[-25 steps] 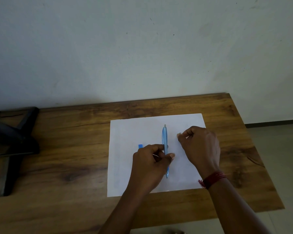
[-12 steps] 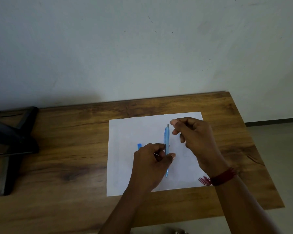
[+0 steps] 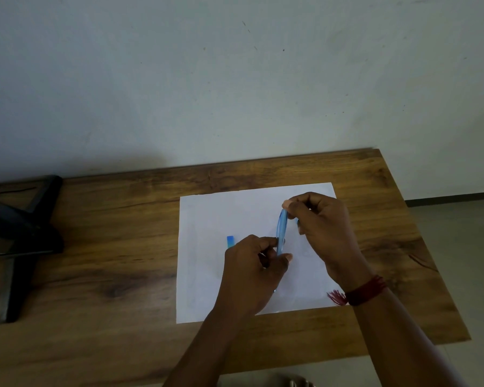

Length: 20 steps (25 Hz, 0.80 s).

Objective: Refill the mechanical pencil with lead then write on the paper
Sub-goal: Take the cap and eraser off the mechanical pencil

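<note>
A mechanical pencil (image 3: 282, 233) of pale blue is held above a white sheet of paper (image 3: 213, 219), which lies flat on a wooden tabletop (image 3: 109, 247). The pencil is held nearly upright in the head view, its top end towards 12 o'clock and its tip towards 6 o'clock. The tip is mostly hidden behind the left hand (image 3: 252, 275); only a small part of it is seen below the palm.

The lower barrel of the pencil is gripped by the left hand. Its fingers are curled round the barrel from the 9 o'clock side, and the thumb is laid against it on the 3 o'clock side.

The right hand (image 3: 324, 233) is set at 2 o'clock of the left hand. Its thumb and forefinger are pinched together over the top end of the pencil, and the other fingers are curled in beneath them. Whether a lead is held between the fingertips cannot be told, as anything there is too small to be made out.

A small blue piece (image 3: 230, 242) is seen on the paper at 10 o'clock of the left hand, just beside the knuckles and partly covered by them. What it is cannot be told.

A red thread band (image 3: 366, 290) is worn on the right wrist, with a frayed tuft pointing towards 9 o'clock.

A black stand (image 3: 25, 233) rests on the tabletop at the 9 o'clock edge of the view, well apart from the paper. A pale wall (image 3: 235, 79) is seen behind the tabletop at 12 o'clock, and a strip of floor (image 3: 458, 233) at 3 o'clock.
</note>
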{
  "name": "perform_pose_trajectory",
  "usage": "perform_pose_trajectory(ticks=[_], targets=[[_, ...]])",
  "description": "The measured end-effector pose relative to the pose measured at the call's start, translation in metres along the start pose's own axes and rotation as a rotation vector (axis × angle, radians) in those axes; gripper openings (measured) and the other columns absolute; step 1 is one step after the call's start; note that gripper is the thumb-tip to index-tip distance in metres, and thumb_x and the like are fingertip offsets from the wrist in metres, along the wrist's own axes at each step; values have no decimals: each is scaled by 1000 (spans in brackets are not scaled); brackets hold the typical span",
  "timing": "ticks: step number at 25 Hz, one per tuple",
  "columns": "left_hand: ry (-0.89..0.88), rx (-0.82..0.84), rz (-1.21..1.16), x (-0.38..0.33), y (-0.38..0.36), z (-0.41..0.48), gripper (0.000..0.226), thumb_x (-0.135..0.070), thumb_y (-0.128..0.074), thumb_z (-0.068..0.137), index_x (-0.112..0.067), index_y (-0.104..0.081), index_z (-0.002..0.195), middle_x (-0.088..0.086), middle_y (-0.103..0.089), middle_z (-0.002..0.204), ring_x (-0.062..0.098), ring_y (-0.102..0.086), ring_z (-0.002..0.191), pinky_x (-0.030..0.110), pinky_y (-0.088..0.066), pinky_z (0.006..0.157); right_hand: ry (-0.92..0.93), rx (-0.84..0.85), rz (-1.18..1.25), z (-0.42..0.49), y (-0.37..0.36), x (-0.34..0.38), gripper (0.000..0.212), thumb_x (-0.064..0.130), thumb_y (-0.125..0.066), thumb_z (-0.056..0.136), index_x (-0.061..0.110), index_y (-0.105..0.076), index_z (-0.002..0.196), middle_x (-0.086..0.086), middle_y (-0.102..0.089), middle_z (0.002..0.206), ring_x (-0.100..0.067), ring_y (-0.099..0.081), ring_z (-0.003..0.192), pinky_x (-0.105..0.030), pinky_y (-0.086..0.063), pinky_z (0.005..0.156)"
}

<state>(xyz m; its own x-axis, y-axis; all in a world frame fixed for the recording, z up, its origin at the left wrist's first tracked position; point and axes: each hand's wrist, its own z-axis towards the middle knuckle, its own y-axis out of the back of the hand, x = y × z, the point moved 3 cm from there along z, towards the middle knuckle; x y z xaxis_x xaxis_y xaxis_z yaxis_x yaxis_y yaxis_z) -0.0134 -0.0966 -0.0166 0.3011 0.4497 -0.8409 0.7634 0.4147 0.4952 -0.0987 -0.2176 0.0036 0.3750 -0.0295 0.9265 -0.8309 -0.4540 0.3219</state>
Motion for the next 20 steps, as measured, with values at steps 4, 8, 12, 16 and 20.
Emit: perform_pose_trajectory(ticks=[4, 8, 12, 16, 20], targets=[[14, 17, -5, -1, -4, -1, 24, -35, -70, 85, -19, -71, 104, -19, -56, 75, 7, -58, 67, -2, -40, 62, -18, -45, 67, -1, 4, -2, 16, 24, -62, 93, 27, -71, 80, 14, -70, 74, 4, -57, 58, -13, -43, 55], [7, -17, -49, -4, -3, -3, 18, -33, -72, 84, -18, -72, 94, -16, -60, 69, 0, -59, 74, 1, -43, 64, 28, -73, -14, 2, 18, 0, 13, 31, -64, 91, 30, -69, 80, 16, -70, 76, 4, -60, 63, -11, -44, 53], [62, -56, -102, -4, 0, 2, 22, -32, -75, 81, -17, -72, 97, -17, -61, 59, 3, -63, 65, 12, -52, 71, 108, -17, -433, 1, 28, -7, 16, 36, -71, 85, 27, -67, 72, 14, -66, 68, -2, -63, 70, -14, -41, 57], [116, -54, -130, -6, -3, 3, 36, -32, -77, 79, -17, -69, 112, -16, -63, 63, 13, -66, 63, 33, -59, 79, 59, 138, -676, -1, 24, -16, 22, 36, -76, 81, 25, -64, 66, 14, -61, 64, -5, -59, 61, -16, -39, 54], [142, -76, -124, -5, -4, 2, 38, -33, -77, 78, -18, -69, 112, -17, -62, 62, 12, -64, 59, 35, -60, 78, 20, 106, -726, 0, 24, -18, 26, 39, -77, 80, 25, -62, 63, 13, -60, 63, -3, -56, 58, -15, -34, 51]])
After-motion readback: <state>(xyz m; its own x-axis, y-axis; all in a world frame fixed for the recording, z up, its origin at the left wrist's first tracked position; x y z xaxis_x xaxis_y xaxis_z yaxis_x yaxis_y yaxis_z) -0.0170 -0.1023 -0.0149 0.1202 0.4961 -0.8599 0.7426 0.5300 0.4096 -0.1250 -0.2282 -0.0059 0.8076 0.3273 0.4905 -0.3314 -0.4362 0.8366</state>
